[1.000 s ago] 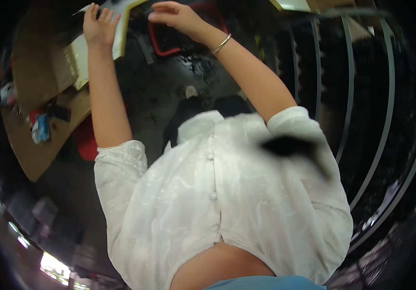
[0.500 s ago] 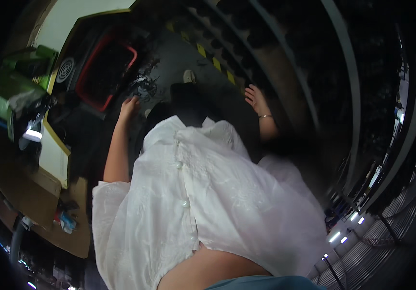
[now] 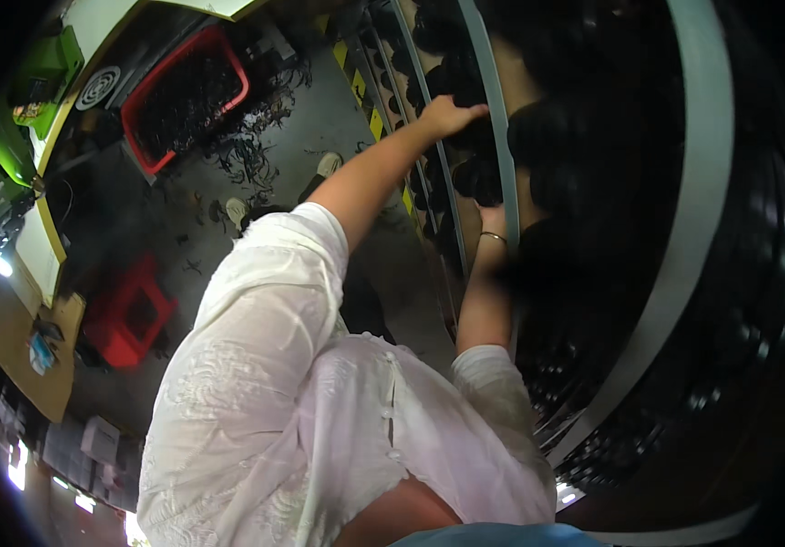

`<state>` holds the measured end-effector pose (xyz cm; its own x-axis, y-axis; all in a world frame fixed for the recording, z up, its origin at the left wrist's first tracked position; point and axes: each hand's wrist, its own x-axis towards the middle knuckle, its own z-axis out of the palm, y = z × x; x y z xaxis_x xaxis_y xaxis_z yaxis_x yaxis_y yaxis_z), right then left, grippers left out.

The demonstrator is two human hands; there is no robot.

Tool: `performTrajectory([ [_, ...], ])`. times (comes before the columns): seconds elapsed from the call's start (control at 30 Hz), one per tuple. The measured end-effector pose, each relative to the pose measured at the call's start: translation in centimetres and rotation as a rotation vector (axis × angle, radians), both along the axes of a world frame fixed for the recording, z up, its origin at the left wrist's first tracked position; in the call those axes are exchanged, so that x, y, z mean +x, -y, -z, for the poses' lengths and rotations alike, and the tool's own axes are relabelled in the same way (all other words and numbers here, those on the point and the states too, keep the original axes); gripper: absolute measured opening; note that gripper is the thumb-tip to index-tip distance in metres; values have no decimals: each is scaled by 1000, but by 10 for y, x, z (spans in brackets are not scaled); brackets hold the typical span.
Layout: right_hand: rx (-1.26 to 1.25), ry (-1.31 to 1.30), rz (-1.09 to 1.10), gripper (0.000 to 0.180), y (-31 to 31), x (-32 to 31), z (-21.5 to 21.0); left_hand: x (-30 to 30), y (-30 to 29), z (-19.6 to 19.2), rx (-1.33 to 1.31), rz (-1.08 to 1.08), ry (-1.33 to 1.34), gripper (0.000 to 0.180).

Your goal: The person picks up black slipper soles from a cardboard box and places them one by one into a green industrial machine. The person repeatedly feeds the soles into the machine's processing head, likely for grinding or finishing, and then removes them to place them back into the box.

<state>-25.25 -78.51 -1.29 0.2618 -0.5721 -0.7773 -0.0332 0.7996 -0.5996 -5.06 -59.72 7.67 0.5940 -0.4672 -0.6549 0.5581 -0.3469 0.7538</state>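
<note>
Both hands are at the rack (image 3: 704, 128) on the right. The left hand (image 3: 452, 117) is the farther one, its thumb stretched toward a grey rail (image 3: 494, 96) and its fingers partly lost among the black parts (image 3: 478, 179). The right hand (image 3: 493, 219), with a bracelet (image 3: 494, 237) at the wrist, is nearer, beside the same rail and just near of those parts. How wide either grip is, or whether it holds a part, I cannot tell, as the fingers are mostly hidden. The parts look rounded and sit in rows along the rack, between the hands and farther right too.

On the far left, a red basket (image 3: 239, 75) holds dark scraps; more scraps lie beside it on the floor (image 3: 315, 114). Yellow-black tape (image 3: 359, 87) runs between floor and rack. Near left are a red plastic piece (image 3: 117, 319) and a brown counter (image 3: 5, 333).
</note>
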Motion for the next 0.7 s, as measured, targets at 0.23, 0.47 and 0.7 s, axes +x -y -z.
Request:
performTrajectory([
  [0.23,-28,-22,38,58,-1,24,-35,-26,33,32,39,72,21,81],
  [0.47,15,-32,68,55,-7,21,-51,-8,72,60,-58,495,223,73],
  [0.7,80,-65,59,52,-37,26,-91,-4,97,111,18,474,51,109],
])
